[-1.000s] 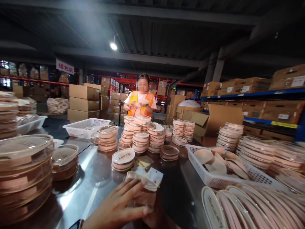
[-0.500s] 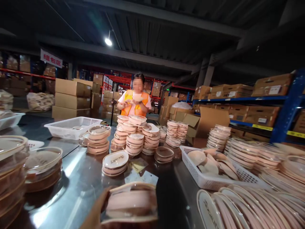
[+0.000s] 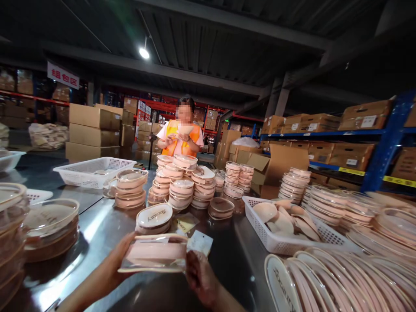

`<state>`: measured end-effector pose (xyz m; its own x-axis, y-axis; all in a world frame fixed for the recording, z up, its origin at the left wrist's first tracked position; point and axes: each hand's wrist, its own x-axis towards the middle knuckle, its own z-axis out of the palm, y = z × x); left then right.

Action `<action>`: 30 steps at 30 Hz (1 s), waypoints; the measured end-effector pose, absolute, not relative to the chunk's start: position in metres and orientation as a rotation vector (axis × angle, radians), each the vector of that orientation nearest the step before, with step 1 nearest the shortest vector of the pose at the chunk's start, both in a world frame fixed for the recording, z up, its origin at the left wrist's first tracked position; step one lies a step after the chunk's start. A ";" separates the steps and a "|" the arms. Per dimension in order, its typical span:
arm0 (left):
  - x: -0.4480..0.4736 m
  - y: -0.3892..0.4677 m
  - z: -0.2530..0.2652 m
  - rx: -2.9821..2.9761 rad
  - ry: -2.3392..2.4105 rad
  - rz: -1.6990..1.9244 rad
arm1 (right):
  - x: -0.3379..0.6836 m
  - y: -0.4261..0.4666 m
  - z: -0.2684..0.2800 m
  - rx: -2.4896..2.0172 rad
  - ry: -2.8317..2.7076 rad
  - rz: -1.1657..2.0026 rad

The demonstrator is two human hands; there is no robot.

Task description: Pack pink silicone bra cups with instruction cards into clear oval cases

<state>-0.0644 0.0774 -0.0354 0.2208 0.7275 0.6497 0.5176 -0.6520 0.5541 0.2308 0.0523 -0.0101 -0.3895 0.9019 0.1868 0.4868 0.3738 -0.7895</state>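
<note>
A clear oval pouch (image 3: 154,255) with pale edging and something pink inside is held on its side above the table. My left hand (image 3: 122,259) grips its left end, the fingers partly hidden behind it. At the right end my right hand (image 3: 200,274) has its fingers curled closed against the pouch's edge; the exact spot they pinch is hidden. Just behind lies a short stack of similar pouches (image 3: 154,217) with lettering on top. Beside that stack are a yellowish card (image 3: 185,222) and a pale blue-white card (image 3: 200,243).
More stacked pouches (image 3: 181,190) stand mid-table, with others at left (image 3: 52,229). Leaning pouches (image 3: 282,284) fill the right front. A white basket (image 3: 260,225) holds loose pink pieces; another white basket (image 3: 94,173) stands back left. Across the table is a person in an orange vest (image 3: 170,141).
My right hand has come into view at the pouch's right end. The pouch has moved left and up, and now shows sharply. The view has shifted slightly.
</note>
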 end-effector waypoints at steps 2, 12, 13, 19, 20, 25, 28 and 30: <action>-0.068 0.076 -0.026 2.552 1.315 1.341 | 0.231 0.049 -0.010 -1.155 -2.077 0.773; -0.014 0.041 -0.014 2.852 1.388 1.587 | 0.227 0.033 -0.011 -0.892 -1.899 0.294; -0.019 0.043 -0.013 2.608 1.425 1.645 | 0.229 0.035 -0.002 -0.969 -1.711 0.465; -0.026 0.048 0.007 1.563 1.424 1.538 | 0.223 0.049 0.005 -1.083 -1.392 1.016; -0.024 0.047 0.010 1.502 1.415 1.534 | 0.223 0.049 0.002 -1.086 -1.378 1.030; -0.017 0.042 0.020 1.388 1.386 1.498 | 0.228 0.052 0.001 -1.051 -1.337 1.112; -0.015 0.037 0.022 1.389 1.342 1.458 | 0.228 0.051 0.001 -1.017 -1.374 1.197; -0.014 0.035 0.025 1.396 1.323 1.441 | 0.227 0.049 0.000 -0.966 -1.325 1.274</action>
<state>-0.0138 0.0345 0.0246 -0.1524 0.9599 0.2353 0.1530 -0.2123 0.9651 0.2267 0.0488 0.0000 -0.1630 0.9773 0.1349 -0.0960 0.1204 -0.9881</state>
